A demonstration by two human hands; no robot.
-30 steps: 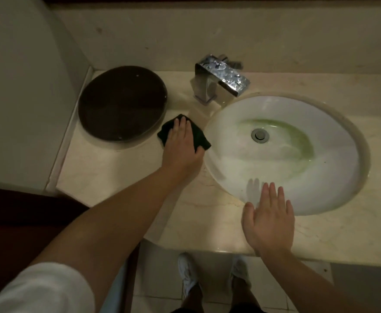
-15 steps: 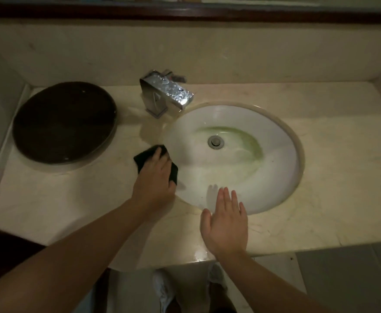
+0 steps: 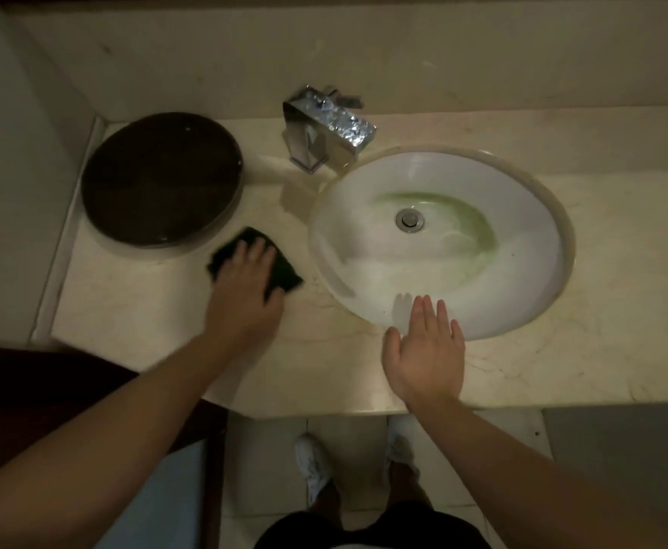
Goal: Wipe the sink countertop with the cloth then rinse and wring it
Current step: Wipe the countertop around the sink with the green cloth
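Observation:
A dark green cloth [image 3: 284,273] lies flat on the beige marble countertop [image 3: 134,303], between the round dark lid and the sink. My left hand [image 3: 247,289] presses down on the cloth with the palm, fingers spread over it; the hand is blurred. My right hand [image 3: 427,350] rests flat on the counter's front edge, fingertips over the rim of the white oval sink [image 3: 522,295]. It holds nothing. A green stain rings the drain [image 3: 409,219]. The chrome faucet [image 3: 328,128] stands behind the basin, with no water running.
A round dark brown lid [image 3: 162,178] covers the counter's back left corner. Walls close off the left and back. The counter stretches on to the right of the sink [image 3: 633,271]. Below the front edge are floor tiles and my white shoes [image 3: 314,469].
My left hand has slid the cloth along the counter left of the sink, away from the basin rim and toward the dark lid. The right hand has stayed flat at the front edge. The camera shifted.

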